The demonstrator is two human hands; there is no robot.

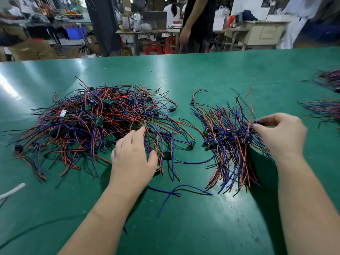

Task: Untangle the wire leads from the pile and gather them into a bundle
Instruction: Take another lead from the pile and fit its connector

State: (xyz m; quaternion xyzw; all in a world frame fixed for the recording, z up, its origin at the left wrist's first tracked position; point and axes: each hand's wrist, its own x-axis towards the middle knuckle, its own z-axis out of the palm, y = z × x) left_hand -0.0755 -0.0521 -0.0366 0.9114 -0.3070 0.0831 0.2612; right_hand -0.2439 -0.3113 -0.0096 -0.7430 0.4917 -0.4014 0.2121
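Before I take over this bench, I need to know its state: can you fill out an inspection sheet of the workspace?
Surface: green table, shiny, scuffed near the front.
Job's things: tangled pile of leads on the left; sorted bundle on the right.
Clutter: loose blue wire between the arms; white strip at the left edge.
Hands: left hand open, fingers on the pile's edge; right hand pinches a blue plug over the bundle.
Cables: more bundles at the right edge; single lead farther back.
Surroundings: people, desks, red stools beyond the table.
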